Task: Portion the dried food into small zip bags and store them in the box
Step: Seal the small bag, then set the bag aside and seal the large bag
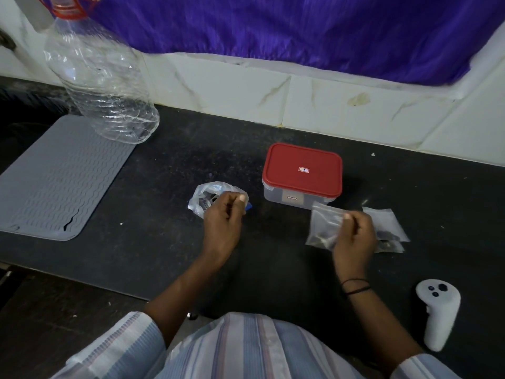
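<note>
Clearly the main risk sits with the right hand (354,236), which pinches a small zip bag (325,228) by its top edge, thumb and fingers curled on the plastic. Dark dried food lies in the bag's lower part. If the seal is not pressed fully shut, which I cannot tell from here, tipping the bag could scatter pieces over the dark counter (164,242), where they would be hard to spot.

The left hand (222,222) has its fingers curled at the mouth of a crumpled clear supply bag (207,196) holding more dark contents; a careless pull could spill it.

Just behind the right hand stands the box (300,195), clear-walled, its red lid (302,170) on. It must be opened before anything is stored, and both hands are occupied. What the box holds cannot be made out.

Beside the right hand, further zip bags (390,225) with dark contents lie flat on the counter. A large empty plastic bottle (101,86) stands at the back left, on the corner of a grey mat (54,181).
</note>
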Tool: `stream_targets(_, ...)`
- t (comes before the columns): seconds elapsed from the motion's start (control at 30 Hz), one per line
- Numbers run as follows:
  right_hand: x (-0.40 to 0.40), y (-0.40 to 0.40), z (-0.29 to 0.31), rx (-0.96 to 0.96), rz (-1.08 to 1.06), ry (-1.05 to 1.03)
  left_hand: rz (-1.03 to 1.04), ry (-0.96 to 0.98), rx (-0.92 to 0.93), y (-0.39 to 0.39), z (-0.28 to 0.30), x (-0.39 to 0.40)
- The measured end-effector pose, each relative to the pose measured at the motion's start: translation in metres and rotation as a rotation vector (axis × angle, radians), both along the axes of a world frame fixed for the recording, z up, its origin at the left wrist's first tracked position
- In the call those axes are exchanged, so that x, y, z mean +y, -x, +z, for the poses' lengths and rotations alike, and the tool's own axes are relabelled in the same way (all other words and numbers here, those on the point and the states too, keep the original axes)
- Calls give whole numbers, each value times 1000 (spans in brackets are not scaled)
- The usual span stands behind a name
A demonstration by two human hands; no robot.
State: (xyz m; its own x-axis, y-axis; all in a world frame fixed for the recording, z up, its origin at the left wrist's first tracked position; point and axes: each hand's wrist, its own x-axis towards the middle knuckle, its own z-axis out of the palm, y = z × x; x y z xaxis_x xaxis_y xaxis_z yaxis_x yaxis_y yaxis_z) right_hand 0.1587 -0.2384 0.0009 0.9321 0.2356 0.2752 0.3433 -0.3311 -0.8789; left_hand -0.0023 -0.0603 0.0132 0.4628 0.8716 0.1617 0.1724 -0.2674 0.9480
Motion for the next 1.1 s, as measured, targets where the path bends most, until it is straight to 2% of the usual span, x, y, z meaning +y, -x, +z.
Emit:
stream_targets(0.13,-31,-48,-9,32,-100,148,186,41,-31,18,-6,24)
stream_targets(0.23,-35,-71,-16,26,-51,388,238,54,18,30,-16,35)
stream_targets(0.3,-31,-73,-12,-52,-72,508,224,49,59,36,-24,37)
stream_targets(0.4,-15,-55,7,-171,-61,473,193,-3,111,42,-31,37)
stream_targets(0.5,8,-19,17,-220,110,457,149,-81,161,45,-36,36)
stream_targets(0.67,50,56,8,-362,716,497,37,-269,350,50,-42,37)
stream_targets(0.77,76,83,3,-516,934,600,-64,-432,436,54,-50,42)
stream_targets(0.9,104,89,-6,-588,988,658,-143,-566,459,54,-55,42)
stream_targets(1.1,123,81,-14,-611,955,506,-169,-644,480,52,-57,46)
